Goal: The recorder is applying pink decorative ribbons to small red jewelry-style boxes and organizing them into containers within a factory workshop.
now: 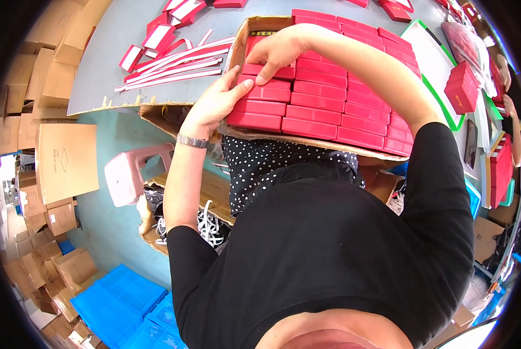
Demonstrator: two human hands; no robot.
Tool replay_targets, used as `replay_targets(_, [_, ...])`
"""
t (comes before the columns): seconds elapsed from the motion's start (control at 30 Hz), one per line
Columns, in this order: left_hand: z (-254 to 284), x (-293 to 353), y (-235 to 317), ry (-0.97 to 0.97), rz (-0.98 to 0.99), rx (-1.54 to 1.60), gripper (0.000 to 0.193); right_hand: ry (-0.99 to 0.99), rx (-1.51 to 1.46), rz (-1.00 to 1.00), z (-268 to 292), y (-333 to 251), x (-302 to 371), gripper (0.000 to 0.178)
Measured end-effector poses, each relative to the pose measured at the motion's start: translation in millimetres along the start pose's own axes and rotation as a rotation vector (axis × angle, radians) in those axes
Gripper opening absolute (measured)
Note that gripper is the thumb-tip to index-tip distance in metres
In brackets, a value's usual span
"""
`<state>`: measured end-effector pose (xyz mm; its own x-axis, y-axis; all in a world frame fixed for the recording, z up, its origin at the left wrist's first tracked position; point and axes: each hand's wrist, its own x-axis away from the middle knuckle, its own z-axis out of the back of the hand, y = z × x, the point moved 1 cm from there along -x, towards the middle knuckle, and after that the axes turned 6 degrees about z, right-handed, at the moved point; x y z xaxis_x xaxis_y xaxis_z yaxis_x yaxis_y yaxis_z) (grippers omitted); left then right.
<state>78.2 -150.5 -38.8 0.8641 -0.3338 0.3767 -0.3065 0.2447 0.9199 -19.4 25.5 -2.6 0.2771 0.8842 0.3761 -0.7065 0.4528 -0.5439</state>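
Observation:
Rows of flat red boxes (313,102) fill an open cardboard carton (353,151) in front of me. At its far left corner, my right hand (279,51) arches over a red box (277,72), thumb on the near side and fingers bent down at its left end. My left hand (217,100), with a metal watch band (192,141) at the wrist, is at the carton's left side. Its thumb and forefinger grip the left end of that same row; the other fingers are partly hidden.
Red and white strips (179,67) and small open red boxes (156,38) lie on the grey table (103,75). A green-rimmed white tray (435,64) stands right of the carton. Below left are a pink stool (123,174), blue crates (121,299) and stacked cartons (67,160).

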Motion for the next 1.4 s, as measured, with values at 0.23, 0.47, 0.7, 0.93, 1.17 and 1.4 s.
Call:
replay_targets(0.23, [-4.7, 1.0, 3.3, 0.059, -0.001, -0.039, 0.066, -0.045, -0.252, -0.066, 15.1, 0.2, -3.3, 0.044])
replay_targets(0.47, [-3.5, 2.7, 2.4, -0.019, 0.067, -0.055, 0.051, -0.184, -0.056, -0.107, 13.2, -13.2, -12.3, 0.030])
replay_targets(0.7, [-2.6, -6.2, -12.4, 0.026, 0.029, -0.048, 0.057, -0.085, -0.343, -0.043, -4.5, 9.9, -3.7, 0.024])
replay_targets(0.93, [-9.8, 2.3, 3.8, -0.029, 0.089, 0.028, 0.060, 0.069, -0.288, -0.061, -8.5, -1.6, 8.6, 0.027])
replay_targets(1.17, [-5.7, -7.9, -13.9, -0.021, -0.169, -0.347, 0.062, 0.281, 0.101, 0.273, -18.3, -0.1, 11.5, 0.037])
replay_targets(1.4, [-18.8, -5.7, 2.7, 0.226, -0.464, -0.788, 0.051, 0.970, 0.074, -0.157, -11.6, 21.9, 204.5, 0.024])
